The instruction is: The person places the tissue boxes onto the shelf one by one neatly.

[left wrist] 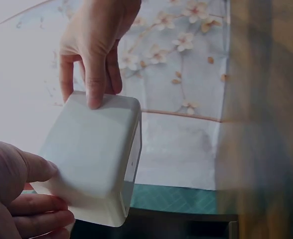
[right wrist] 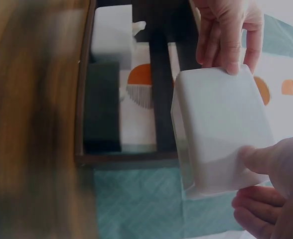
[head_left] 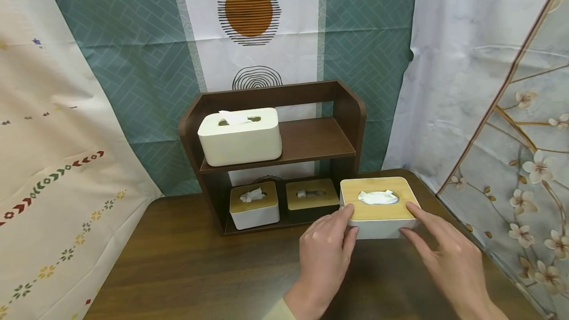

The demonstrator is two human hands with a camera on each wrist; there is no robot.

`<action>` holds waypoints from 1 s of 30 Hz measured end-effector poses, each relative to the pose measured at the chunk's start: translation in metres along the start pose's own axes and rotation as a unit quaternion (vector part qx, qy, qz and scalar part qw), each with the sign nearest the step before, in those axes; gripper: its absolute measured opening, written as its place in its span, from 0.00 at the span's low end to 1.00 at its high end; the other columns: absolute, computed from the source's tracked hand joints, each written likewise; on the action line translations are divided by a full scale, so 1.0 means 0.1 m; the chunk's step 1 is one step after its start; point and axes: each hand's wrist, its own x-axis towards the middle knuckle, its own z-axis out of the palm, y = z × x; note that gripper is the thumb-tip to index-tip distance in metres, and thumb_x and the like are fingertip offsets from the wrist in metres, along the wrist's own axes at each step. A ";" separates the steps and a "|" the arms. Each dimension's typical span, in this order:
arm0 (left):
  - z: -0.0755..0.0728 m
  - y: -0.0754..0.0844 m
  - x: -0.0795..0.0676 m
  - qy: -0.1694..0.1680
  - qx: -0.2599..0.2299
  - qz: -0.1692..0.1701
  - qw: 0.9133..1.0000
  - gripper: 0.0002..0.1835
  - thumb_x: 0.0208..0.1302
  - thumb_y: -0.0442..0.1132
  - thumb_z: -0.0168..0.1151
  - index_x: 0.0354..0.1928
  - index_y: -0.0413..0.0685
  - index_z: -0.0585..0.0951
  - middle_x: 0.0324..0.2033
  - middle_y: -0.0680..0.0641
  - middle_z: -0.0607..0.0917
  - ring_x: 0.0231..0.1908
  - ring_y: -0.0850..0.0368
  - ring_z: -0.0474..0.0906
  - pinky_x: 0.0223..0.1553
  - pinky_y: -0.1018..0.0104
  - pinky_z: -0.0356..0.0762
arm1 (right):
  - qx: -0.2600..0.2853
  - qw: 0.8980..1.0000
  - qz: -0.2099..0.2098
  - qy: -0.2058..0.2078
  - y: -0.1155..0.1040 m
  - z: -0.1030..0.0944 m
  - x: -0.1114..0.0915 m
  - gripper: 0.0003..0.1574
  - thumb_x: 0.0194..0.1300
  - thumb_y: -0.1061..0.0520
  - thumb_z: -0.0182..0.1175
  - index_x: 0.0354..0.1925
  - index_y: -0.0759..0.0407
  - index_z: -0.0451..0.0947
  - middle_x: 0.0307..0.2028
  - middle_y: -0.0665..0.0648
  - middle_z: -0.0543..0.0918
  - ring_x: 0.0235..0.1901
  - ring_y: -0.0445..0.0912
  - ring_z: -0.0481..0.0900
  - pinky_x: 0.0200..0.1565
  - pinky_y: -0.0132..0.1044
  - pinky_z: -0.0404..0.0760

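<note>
Both hands hold a white tissue box (head_left: 384,229) with a light wooden lid, a white tissue showing in its oval slot. My left hand (head_left: 323,253) grips its left end, and my right hand (head_left: 451,256) grips the right end, thumbs on the near side. In the left wrist view, the white side of the tissue box (left wrist: 89,149) faces the camera between both hands. The right wrist view shows the tissue box (right wrist: 223,124) raised off the table, its underside partly visible. It is to the right of a dark brown two-tier shelf (head_left: 317,137).
On the upper tier, at left, is a large cream tissue box (head_left: 242,142). Below stand a white wooden-lidded tissue box (head_left: 255,214) and a dark one (head_left: 311,206) beside it. The shelf stands on a brown wooden table (head_left: 200,270), with patterned cloths (head_left: 133,88) behind and at both sides.
</note>
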 end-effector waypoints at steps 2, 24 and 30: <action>-0.05 -0.02 0.02 0.012 0.001 -0.001 1.000 0.28 0.61 0.41 0.87 0.63 0.50 0.89 0.53 0.52 0.94 0.49 0.61 0.92 0.55 0.64 0.87 | 0.008 1.000 -0.005 0.006 -0.05 0.01 0.05 0.48 0.79 0.18 0.47 0.71 0.47 0.86 0.54 0.56 0.93 0.49 0.56 0.89 0.49 0.26 0.71; -0.53 -0.35 0.33 0.095 0.001 -0.001 0.996 0.28 0.64 0.32 0.83 0.66 0.44 0.86 0.57 0.45 0.92 0.54 0.51 0.92 0.60 0.53 0.86 | 0.091 0.992 -0.076 0.040 -0.47 0.28 0.71 0.34 0.77 0.37 0.69 0.72 0.51 0.84 0.56 0.55 0.92 0.50 0.54 0.91 0.53 0.32 0.77; -0.57 -0.45 0.46 0.101 0.010 -0.008 0.995 0.28 0.67 0.33 0.81 0.67 0.44 0.85 0.53 0.45 0.93 0.51 0.50 0.92 0.57 0.53 0.88 | 0.098 0.992 -0.071 0.035 -0.54 0.38 0.89 0.47 0.54 0.65 0.86 0.72 0.52 0.84 0.55 0.58 0.92 0.49 0.57 0.91 0.47 0.51 0.83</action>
